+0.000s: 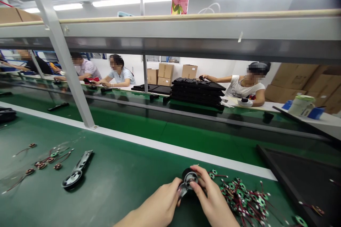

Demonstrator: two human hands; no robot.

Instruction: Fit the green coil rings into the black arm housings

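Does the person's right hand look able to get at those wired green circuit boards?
Probably yes. The right hand sits beside the heap of wired green circuit boards, nothing between them. It holds a round black part, though, so it may have to let go first.

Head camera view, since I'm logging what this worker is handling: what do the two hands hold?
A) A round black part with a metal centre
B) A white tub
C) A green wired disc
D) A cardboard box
A. The left hand and the right hand both grip the round black part with a metal centre between them.
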